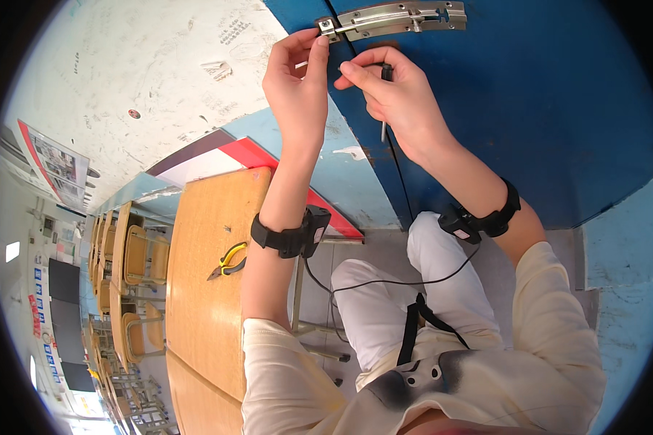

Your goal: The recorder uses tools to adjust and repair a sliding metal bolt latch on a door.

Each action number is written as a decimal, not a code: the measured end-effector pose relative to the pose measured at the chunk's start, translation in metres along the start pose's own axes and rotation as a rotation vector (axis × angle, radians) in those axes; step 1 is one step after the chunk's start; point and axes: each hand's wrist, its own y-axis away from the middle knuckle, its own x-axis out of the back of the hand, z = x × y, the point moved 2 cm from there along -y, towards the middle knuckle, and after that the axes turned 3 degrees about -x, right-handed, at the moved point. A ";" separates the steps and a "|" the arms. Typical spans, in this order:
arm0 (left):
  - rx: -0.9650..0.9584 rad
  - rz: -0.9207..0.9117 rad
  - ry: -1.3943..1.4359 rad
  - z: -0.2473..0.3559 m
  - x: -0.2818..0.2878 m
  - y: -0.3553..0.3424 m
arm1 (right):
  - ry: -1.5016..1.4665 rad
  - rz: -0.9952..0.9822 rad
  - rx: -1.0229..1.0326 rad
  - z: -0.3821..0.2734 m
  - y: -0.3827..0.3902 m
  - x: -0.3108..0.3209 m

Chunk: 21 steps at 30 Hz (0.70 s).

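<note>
Item 1, my left hand: raised, fingers curled together, fingertips pinched on the left end of the metal slide bolt where its end bracket sits at the door edge

Item 2, my right hand: just beside the left hand, to its right, thumb and forefinger pressed together near the bolt's underside, the other fingers closed round a screwdriver with a dark handle; its thin shaft points down past the palm. I cannot tell whether the pinching fingertips hold a screw

Item 3, slide bolt: silver, long, lying across the blue door above both hands, running away to the right of the right hand

Item 4, black wrist straps with small boxes, one on each forearm, a black cable hanging between them

Item 5, wooden desk: below and left of the left forearm, carrying yellow-handled pliers, well apart from both hands

Item 6, whitewashed wall: left of the left hand, scuffed
</note>
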 end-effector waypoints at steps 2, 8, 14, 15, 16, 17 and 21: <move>0.005 -0.017 -0.045 0.002 -0.004 0.000 | 0.170 0.074 0.352 -0.001 -0.002 0.000; -0.169 -0.015 -0.117 0.001 -0.006 -0.002 | 0.189 0.148 0.522 0.007 -0.013 0.001; -0.495 -0.027 -0.381 -0.002 -0.005 -0.004 | 0.312 0.194 0.610 0.010 -0.014 0.004; -0.536 -0.003 -0.394 -0.003 -0.006 -0.004 | 0.323 0.204 0.619 0.010 -0.014 0.003; -0.578 0.021 -0.407 -0.004 -0.007 -0.004 | 0.322 0.204 0.617 0.011 -0.015 0.003; -0.576 0.019 -0.408 -0.005 -0.007 -0.004 | 0.332 0.205 0.651 0.012 -0.016 0.003; -0.628 0.057 -0.459 -0.007 -0.010 -0.003 | 0.340 0.206 0.693 0.013 -0.018 0.004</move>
